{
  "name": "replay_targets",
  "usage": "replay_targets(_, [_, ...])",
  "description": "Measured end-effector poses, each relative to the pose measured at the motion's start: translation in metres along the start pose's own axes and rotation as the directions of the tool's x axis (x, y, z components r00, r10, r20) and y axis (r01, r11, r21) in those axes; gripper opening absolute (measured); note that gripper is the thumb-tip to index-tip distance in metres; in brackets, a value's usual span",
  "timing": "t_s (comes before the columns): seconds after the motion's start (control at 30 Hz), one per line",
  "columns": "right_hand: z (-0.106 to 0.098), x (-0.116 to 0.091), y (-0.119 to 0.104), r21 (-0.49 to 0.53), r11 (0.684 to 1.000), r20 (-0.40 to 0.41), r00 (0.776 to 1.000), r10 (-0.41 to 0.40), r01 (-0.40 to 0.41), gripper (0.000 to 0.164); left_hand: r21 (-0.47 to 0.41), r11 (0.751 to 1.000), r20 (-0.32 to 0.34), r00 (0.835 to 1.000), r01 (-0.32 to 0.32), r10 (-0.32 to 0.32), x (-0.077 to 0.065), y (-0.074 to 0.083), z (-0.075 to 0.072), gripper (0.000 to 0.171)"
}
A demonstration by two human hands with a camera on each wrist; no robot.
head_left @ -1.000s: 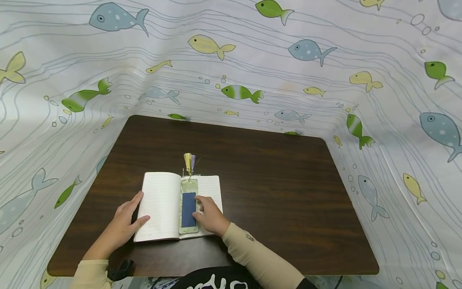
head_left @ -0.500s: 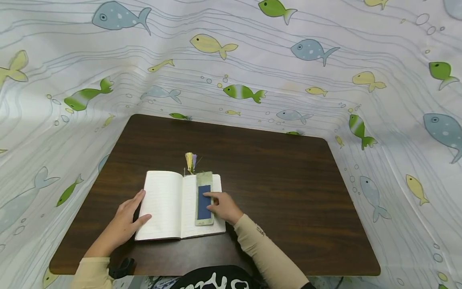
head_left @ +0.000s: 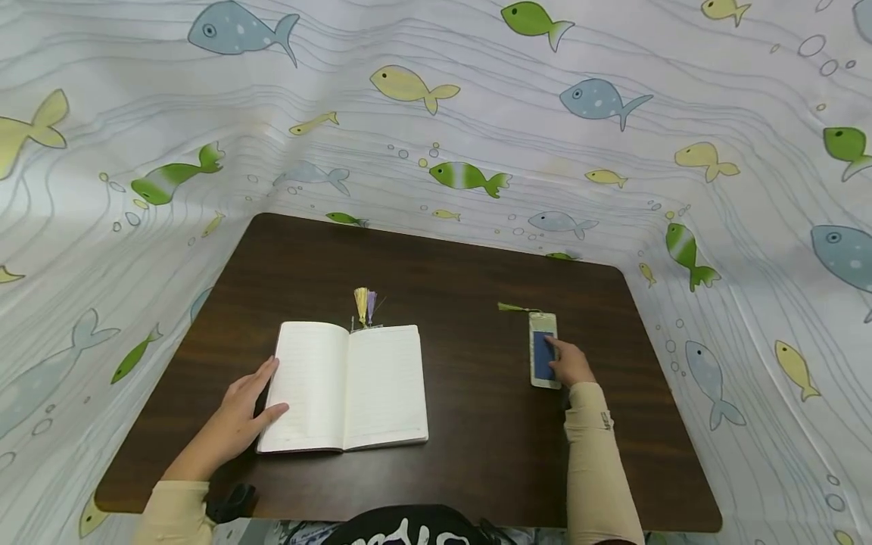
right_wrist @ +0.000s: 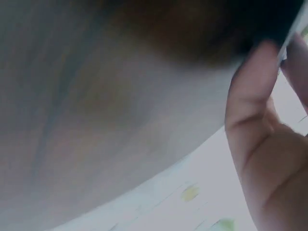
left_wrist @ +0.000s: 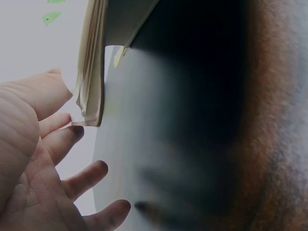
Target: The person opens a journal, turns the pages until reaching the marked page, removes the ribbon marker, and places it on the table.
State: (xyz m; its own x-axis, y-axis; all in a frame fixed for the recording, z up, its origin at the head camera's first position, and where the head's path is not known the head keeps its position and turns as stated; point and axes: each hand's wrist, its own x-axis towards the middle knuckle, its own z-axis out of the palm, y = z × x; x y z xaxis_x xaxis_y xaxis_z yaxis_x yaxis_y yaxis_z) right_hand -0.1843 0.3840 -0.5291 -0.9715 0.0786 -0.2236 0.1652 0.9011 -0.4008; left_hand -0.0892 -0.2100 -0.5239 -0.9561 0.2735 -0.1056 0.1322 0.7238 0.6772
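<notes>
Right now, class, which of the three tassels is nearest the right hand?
The green tassel, by the top of the blue-centred card; the yellow tassel and purple tassel lie together beyond the open notebook.

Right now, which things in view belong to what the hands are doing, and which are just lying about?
In the job:
open notebook, left hand at its left edge
tasselled card, held by the right hand

Apparently just lying about:
yellow and purple tassels at the notebook's top edge
fish-print cloth around the table
</notes>
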Motion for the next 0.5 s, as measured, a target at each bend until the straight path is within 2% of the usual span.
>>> replay_targets(0.17, [-0.025,-0.003,0.049,-0.068,0.997,-0.072,0.996,0.043,-0.048,0.059,0.002,1.0,0.002,1.0,0.011,-0.011,-0.001,0.0,-0.001,0.086])
replay_targets(0.27, [-0.031,-0.004,0.069,-0.082,0.991,-0.073,0.992,0.104,-0.11,0.059,-0.005,1.0,-0.003,1.0,0.002,-0.002,-0.001,-0.001,-0.001,0.085])
replay_targets(0.4, [-0.031,-0.005,0.075,-0.095,0.98,-0.066,0.984,0.167,-0.173,0.059,-0.01,1.0,-0.01,1.0,-0.002,0.002,-0.002,-0.003,-0.002,0.084])
replay_targets(0.5, [-0.031,-0.007,0.064,-0.106,0.976,-0.088,0.98,0.181,-0.19,0.058,-0.011,1.0,-0.016,1.0,0.002,-0.002,-0.002,-0.003,-0.002,0.085])
